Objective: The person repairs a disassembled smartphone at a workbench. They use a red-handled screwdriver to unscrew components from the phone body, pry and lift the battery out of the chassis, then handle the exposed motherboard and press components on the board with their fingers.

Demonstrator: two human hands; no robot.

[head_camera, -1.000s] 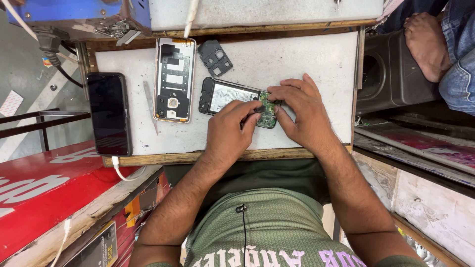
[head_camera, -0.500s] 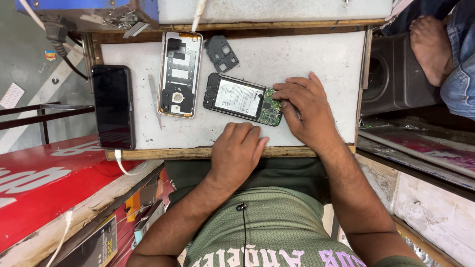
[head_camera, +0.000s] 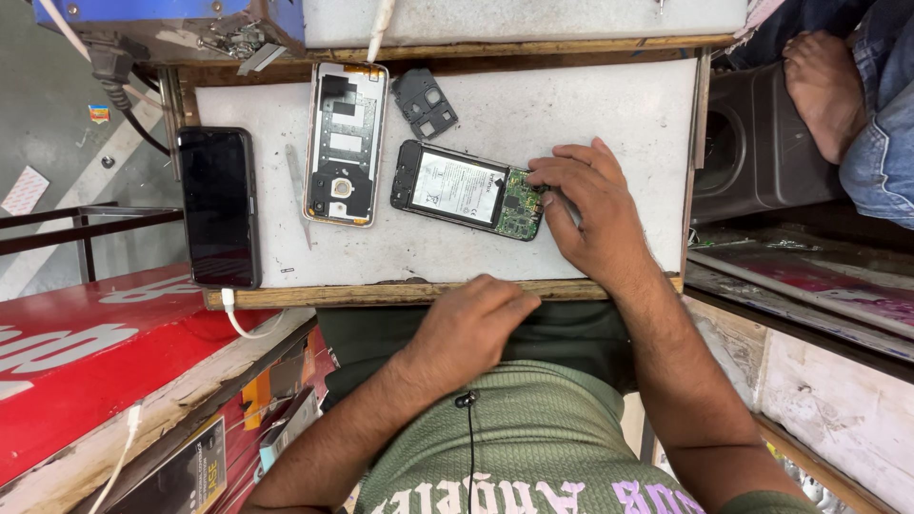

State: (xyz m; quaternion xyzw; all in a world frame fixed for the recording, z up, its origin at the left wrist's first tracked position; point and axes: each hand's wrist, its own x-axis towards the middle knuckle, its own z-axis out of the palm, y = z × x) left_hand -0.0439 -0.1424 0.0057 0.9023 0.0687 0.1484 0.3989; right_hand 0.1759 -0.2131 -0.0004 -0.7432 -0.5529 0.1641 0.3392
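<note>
An opened phone (head_camera: 465, 188) with its battery and green circuit board exposed lies on the white work board (head_camera: 571, 114). My right hand (head_camera: 595, 214) rests at the phone's right end, fingertips touching the green board. I cannot tell whether it pinches a small part. My left hand (head_camera: 473, 324) is off the board, at its wooden front edge above my lap, fingers curled and holding nothing visible.
A phone back cover (head_camera: 346, 143) and a small dark plastic piece (head_camera: 426, 102) lie further back. A black phone (head_camera: 219, 206) with a white cable lies at the board's left edge. A thin tool (head_camera: 297, 186) lies beside the cover. Another person's bare foot (head_camera: 824, 86) rests top right.
My left hand has pulled back from the phone's circuit board to the board's front edge and on toward my lap. My right hand stays at the phone's right end.
</note>
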